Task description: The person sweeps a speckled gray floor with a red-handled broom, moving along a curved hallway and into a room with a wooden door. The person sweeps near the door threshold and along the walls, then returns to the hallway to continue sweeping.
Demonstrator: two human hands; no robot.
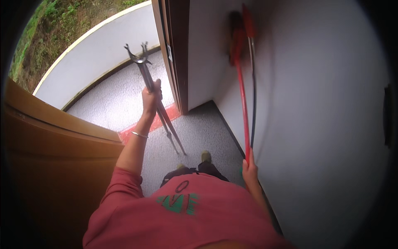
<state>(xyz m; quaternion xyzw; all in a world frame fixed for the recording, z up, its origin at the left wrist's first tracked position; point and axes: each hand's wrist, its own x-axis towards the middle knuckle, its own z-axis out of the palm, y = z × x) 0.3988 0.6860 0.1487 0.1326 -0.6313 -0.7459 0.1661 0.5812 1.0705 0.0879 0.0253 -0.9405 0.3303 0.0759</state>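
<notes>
My left hand (151, 101) is closed around two metal clothes-hanging poles (146, 76). Their forked hooks (139, 56) point up toward the doorway, while the thin lower ends reach down near my feet. On the right, my right hand (250, 171) grips a red pole (242, 96) and a dark pole (254, 93) together. Both stand upright close to the white wall. A red head (249, 25) tops the dark pole, and a blurred red and dark head (236, 40), perhaps a broom's, tops the red one.
A brown wooden door (56, 149) stands ajar at my left. The brown door frame (178, 56) rises ahead, with a red threshold (169, 113) across the speckled floor (199, 130). Outside is a low white parapet (93, 56) before a green slope (59, 34). A white wall (317, 124) borders my right side.
</notes>
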